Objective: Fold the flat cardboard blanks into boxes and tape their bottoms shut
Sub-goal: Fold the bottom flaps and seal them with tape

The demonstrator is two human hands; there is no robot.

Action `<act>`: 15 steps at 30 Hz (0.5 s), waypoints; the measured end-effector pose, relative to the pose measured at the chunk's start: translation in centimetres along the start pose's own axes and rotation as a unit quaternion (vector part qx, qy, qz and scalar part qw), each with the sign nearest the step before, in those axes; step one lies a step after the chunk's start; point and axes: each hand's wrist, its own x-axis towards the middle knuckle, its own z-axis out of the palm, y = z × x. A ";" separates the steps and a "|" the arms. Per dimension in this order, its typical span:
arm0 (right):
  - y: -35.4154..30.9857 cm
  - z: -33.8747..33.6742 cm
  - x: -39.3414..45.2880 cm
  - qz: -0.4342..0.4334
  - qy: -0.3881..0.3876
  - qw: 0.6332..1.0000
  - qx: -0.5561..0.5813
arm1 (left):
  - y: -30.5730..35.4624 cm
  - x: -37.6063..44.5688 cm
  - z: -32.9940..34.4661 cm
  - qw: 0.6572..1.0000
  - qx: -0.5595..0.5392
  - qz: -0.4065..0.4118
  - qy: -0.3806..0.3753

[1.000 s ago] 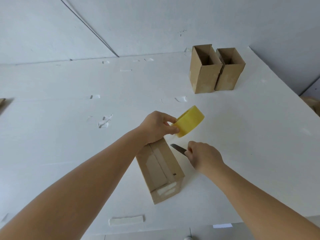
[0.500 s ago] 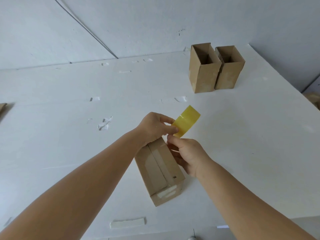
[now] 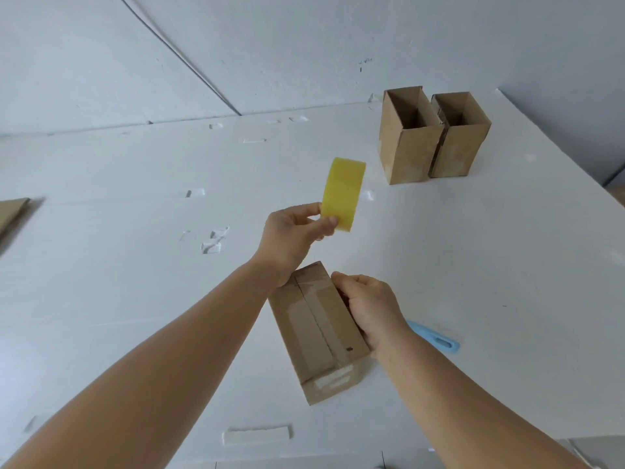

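Two bare hands at work, near to far. White foam strip (image 3: 257, 434) low centre on white table (image 3: 101, 265). Cardboard box (image 3: 318, 330) lying centre frame, taped bottom seam facing up. Right hand (image 3: 368, 309) curled round the box's right side, gripping it; a second ago pinching a knife, now knife dropped. Blue knife handle (image 3: 436, 340) flat on table just right of right wrist, blade hidden. Left hand (image 3: 297, 231) above box, pinching yellow tape roll (image 3: 343, 194) between thumb and fingers, roll lifted up and away from the seam, no strip visibly linking roll to box. Half a second back roll sitting right at box end; so tape cut free, most likely. Judgement: bottom of this box sealed, tape end maybe needing a press-down, then box ready to stand upright. Two finished boxes (image 3: 433, 137) upper right, upright, open tops, touching side by side. Flat cardboard blank (image 3: 12, 211) at left edge, well apart, not yet folded. Small torn bits (image 3: 213, 242) mid table, left of left hand.
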 end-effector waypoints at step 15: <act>0.3 0.8 -0.4 0.008 0.014 0.987 -0.157 | -1.8 -6.6 -1.2 0.984 -0.070 0.023 0.160</act>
